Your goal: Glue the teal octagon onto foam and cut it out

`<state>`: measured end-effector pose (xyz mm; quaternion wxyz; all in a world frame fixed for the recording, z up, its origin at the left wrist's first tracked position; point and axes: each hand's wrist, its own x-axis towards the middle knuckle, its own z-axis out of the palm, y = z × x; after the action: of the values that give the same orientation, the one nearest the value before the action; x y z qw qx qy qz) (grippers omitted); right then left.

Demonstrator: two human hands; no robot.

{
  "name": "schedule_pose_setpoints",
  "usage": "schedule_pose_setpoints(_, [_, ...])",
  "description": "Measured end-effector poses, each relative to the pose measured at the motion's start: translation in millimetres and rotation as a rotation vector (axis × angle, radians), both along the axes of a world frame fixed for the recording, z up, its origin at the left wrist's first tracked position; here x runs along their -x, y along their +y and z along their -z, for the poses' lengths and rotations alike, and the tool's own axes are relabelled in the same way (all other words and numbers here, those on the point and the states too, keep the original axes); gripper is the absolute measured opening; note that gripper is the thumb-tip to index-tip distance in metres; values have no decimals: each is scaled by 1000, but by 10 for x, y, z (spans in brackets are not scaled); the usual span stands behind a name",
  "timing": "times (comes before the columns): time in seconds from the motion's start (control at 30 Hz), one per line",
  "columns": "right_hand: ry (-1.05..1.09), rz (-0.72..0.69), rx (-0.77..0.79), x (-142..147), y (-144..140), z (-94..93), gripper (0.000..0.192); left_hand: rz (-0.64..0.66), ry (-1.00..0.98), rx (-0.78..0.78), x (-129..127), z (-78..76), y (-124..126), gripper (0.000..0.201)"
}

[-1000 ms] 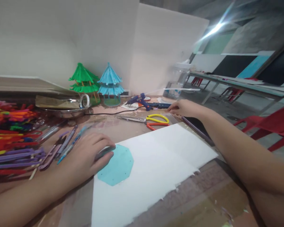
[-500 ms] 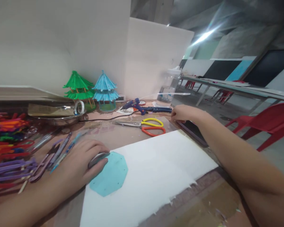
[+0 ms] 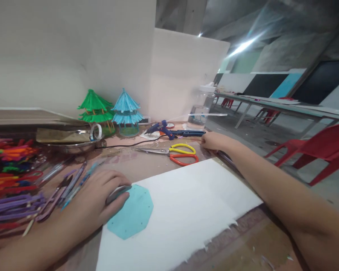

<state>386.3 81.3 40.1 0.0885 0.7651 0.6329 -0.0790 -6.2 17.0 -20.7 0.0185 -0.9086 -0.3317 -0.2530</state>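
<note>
Here, our left hand (image 3: 100,197) at the edge of the blue octagon (image 3: 137,212) on white paper (image 3: 186,207), whether it pinches anything we cannot tell, our right hand (image 3: 217,142) curled beside the dark-handled tool (image 3: 191,133), its grip hidden from us

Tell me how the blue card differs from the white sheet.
The blue card is small; the white sheet is far larger. The blue card's visible edges are straight; the white sheet has a ragged near edge. Dark dots mark the blue card; the white sheet looks plain. Both lie flat, the card on the sheet.
</note>
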Motion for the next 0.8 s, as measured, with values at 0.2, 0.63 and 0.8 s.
schedule_pose_setpoints(0.2, [235,-86,227,7,-212,-224,18,-7,1,-18,12,23,18,28])
schedule_pose_setpoints(0.63, [378,-154,4,41,-327,-312,14,-13,13,-3,-27,-164,4,27])
schedule_pose_setpoints(0.8, [375,-179,-60,133,-388,-324,14,-80,-32,-26,22,-221,-46,29])
